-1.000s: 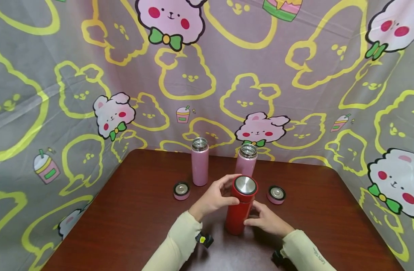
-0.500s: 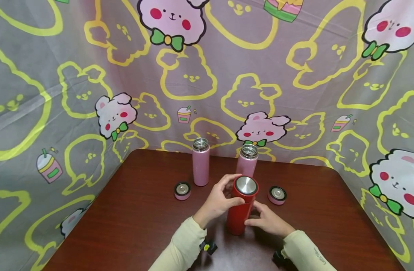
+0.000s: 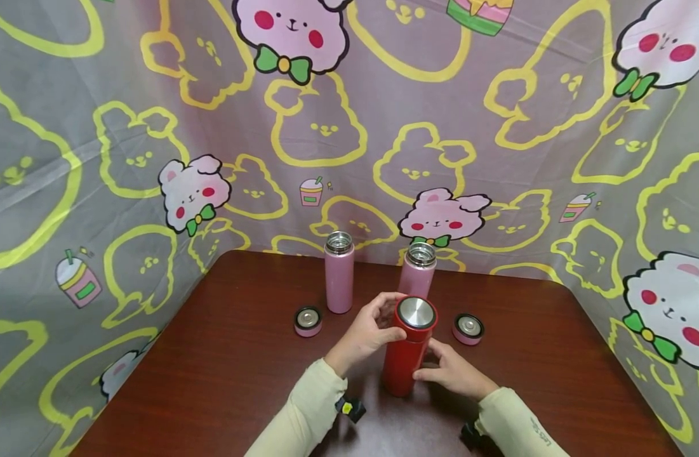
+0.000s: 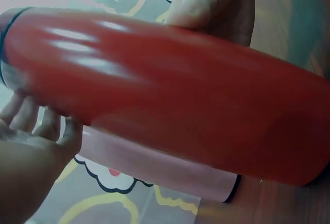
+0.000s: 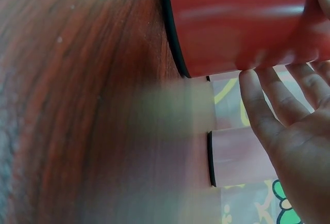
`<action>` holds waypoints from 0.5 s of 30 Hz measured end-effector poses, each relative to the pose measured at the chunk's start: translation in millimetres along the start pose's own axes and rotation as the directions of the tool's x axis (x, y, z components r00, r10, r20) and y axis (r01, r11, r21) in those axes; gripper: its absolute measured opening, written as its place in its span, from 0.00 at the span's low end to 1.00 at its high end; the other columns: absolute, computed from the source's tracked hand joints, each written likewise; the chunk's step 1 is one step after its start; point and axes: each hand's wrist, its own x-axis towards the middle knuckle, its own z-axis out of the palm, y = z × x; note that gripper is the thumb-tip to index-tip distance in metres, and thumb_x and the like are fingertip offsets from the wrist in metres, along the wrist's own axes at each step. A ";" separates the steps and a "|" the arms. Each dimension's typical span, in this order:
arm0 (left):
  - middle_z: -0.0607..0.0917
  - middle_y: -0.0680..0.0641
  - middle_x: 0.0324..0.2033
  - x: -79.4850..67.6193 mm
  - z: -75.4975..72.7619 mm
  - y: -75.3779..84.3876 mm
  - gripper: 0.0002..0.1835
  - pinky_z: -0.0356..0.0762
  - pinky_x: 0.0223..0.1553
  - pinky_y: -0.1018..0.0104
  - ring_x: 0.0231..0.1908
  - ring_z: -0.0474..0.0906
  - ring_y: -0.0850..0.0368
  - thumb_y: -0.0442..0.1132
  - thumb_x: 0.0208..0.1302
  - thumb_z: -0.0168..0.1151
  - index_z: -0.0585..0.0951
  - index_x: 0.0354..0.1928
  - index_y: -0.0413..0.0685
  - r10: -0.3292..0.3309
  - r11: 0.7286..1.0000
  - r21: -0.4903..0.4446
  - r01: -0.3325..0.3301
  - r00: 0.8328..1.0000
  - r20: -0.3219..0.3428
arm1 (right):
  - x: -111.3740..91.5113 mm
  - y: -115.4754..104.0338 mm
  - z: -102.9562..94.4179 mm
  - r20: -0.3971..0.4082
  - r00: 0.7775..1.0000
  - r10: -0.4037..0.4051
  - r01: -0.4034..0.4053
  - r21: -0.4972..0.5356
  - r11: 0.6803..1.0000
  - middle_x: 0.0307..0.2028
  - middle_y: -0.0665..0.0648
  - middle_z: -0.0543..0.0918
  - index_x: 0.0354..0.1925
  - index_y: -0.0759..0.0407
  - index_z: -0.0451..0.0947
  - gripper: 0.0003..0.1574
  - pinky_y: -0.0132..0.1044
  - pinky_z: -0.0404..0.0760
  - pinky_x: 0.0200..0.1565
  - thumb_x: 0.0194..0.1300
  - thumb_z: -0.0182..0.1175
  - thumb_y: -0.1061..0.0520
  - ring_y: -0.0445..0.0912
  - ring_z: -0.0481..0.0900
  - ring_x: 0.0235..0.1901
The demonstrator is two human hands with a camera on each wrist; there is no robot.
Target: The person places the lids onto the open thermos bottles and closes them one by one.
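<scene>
A red thermos flask (image 3: 403, 368) stands upright on the table, its silver-topped red cap (image 3: 416, 312) in place. My left hand (image 3: 363, 331) grips it around the cap, thumb in front and fingers reaching behind. Lower down, my right hand (image 3: 453, 370) holds the flask's body from the right side. In the left wrist view the red flask (image 4: 170, 95) lies across the picture, with fingers (image 4: 49, 123) at its cap end. The right wrist view shows the black-rimmed base (image 5: 175, 33) right at the tabletop and spread fingers (image 5: 283, 95) against the red wall.
Behind stand two uncapped pink flasks, the left one (image 3: 339, 279) in full view and the right one (image 3: 416, 279) partly hidden by the red flask. Their pink lids lie inner side up: the left lid (image 3: 308, 321) and the right lid (image 3: 468, 329). Patterned cloth (image 3: 326, 127) encloses the brown table (image 3: 240, 343).
My left hand turns a little at the cap, its thumb shifting right and then back left, its wrist moving with it. The right hand keeps its place on the flask, which stays put.
</scene>
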 end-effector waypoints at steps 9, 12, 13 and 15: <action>0.78 0.39 0.53 8.8 -9.4 -16.1 0.49 0.76 0.48 0.61 0.49 0.74 0.57 0.67 0.47 0.63 0.68 0.63 0.38 0.015 0.996 -0.084 -0.005 0.992 0.128 | -0.8 0.2 -0.9 0.005 1.000 0.008 -0.008 0.008 1.000 0.53 0.56 0.78 0.61 0.61 0.68 0.32 0.36 0.74 0.51 0.60 0.65 0.59 0.44 0.77 0.49; 0.78 0.39 0.53 11.6 -10.4 -20.5 0.52 0.76 0.47 0.60 0.49 0.75 0.57 0.68 0.46 0.63 0.67 0.64 0.35 0.023 0.993 -0.121 -0.005 0.989 0.147 | -0.9 0.2 -1.2 0.008 1.000 0.024 -0.024 0.013 1.000 0.53 0.56 0.78 0.61 0.60 0.67 0.32 0.36 0.74 0.51 0.60 0.65 0.59 0.44 0.77 0.50; 0.78 0.40 0.53 12.1 -10.7 -21.5 0.52 0.76 0.47 0.60 0.49 0.74 0.57 0.69 0.46 0.63 0.67 0.64 0.34 0.022 0.992 -0.124 -0.004 0.989 0.149 | -1.0 0.1 -1.3 0.008 1.000 0.029 -0.029 0.015 0.999 0.53 0.56 0.78 0.61 0.60 0.67 0.32 0.37 0.74 0.51 0.60 0.65 0.58 0.44 0.77 0.50; 0.78 0.43 0.53 12.7 -11.2 -22.4 0.53 0.76 0.47 0.61 0.49 0.74 0.57 0.69 0.45 0.63 0.66 0.64 0.34 0.017 0.991 -0.137 0.005 0.988 0.155 | -1.1 0.2 -1.5 0.008 0.999 0.035 -0.035 0.020 0.999 0.53 0.57 0.78 0.61 0.60 0.67 0.32 0.37 0.74 0.52 0.60 0.65 0.58 0.45 0.77 0.50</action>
